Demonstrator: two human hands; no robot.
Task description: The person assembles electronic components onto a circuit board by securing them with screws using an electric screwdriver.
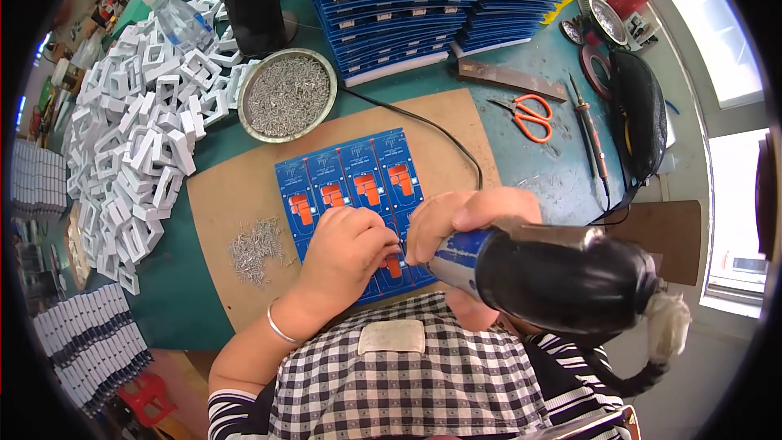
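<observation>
A blue circuit board panel (336,165) with orange patches lies on a brown board in front of me. My right hand (472,216) is closed around a black and blue power screwdriver (562,285), held slanted with its front end towards the panel. The tool's tip is hidden behind my fingers. On the near part of the panel, my left hand (346,253) is closed in a pinch beside an orange patch; whatever it holds is hidden. To the left of it, a loose pile of small screws (259,251) rests on the brown board.
A metal bowl (277,138) of screws stands beyond the panel. White plastic frames (138,147) are heaped at left; stacked blue panels (391,16) rise at the back. Orange-handled scissors (533,118), a soldering iron (588,134) and a black cable (423,120) lie on the green table (521,179).
</observation>
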